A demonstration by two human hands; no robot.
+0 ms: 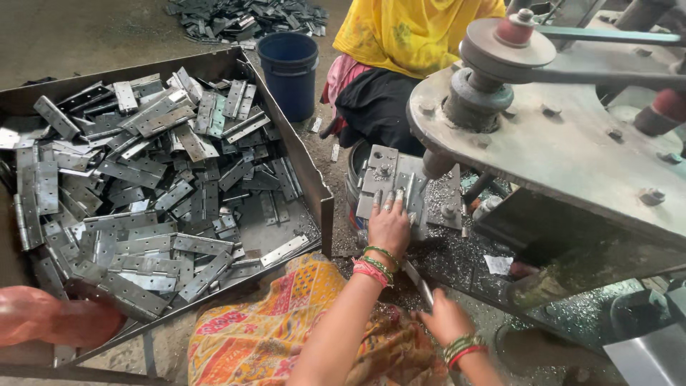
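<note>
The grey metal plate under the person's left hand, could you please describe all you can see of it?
The grey metal plate lies flat under the machine's round head, dull steel by its look, with bolts and raised blocks on top. The left hand rests fingers-down on its near edge. Metal shavings surround it.

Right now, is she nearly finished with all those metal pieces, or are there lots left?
Lots are left: the big metal tray is heaped with grey hinges. In hand: the left hand presses on a hinge plate at the press machine, while the right hand grips a metal strip. Possibly done: a dark pile beyond the blue bucket.
</note>
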